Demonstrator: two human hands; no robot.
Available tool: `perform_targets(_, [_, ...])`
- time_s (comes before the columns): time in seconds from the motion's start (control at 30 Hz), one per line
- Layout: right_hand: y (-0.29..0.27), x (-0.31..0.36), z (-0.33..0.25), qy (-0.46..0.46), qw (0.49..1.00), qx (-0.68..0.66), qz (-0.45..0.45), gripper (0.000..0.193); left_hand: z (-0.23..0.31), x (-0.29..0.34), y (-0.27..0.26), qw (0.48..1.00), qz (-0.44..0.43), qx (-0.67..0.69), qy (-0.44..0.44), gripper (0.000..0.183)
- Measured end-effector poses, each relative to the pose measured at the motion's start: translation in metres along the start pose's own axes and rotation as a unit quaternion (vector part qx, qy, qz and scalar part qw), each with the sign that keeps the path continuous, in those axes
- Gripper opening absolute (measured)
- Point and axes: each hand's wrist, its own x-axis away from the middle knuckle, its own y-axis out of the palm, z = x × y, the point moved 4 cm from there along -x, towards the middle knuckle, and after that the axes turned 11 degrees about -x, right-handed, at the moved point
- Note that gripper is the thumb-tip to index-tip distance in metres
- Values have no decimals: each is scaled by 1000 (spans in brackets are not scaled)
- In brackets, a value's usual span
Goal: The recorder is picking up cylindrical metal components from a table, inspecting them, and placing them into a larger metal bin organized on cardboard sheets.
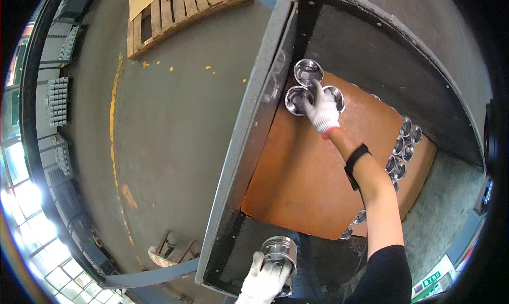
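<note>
Here, metal cups [308, 69] mouth-up; axes upright; right hand [322, 112] over them

Left hand [264, 278]: cut off by the lower edge.
Metal cylinder [279, 244]: partly covered by the left hand's fingers.
Right hand [322, 112]: too unclear to tell whether gripping or touching the nearest cup [295, 102].
Right-hand cup [336, 95]: partly hidden behind the same hand.
Farther cups [406, 126]: partly hidden by the brown sheet [318, 182].
Pallet [185, 10]: cut off at the top.
</note>
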Motion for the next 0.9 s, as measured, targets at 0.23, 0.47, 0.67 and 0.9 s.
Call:
perform_targets(0.23, [6,115,-8,-111,992,-1,-64,80,46,-33,24,689,-103,-617,366,27])
perform_targets(0.47, [82,110,-37,-70,988,-61,-124,43,20,-53,45,661,-84,-631,398,28])
perform_targets(0.67, [55,120,-45,-1,988,-155,-6,31,-4,-86,59,589,-160,-707,356,26])
perform_targets(0.9, [-61,250,47,46,957,-77,-275,29,-33,-147,80,577,-120,-729,348,33])
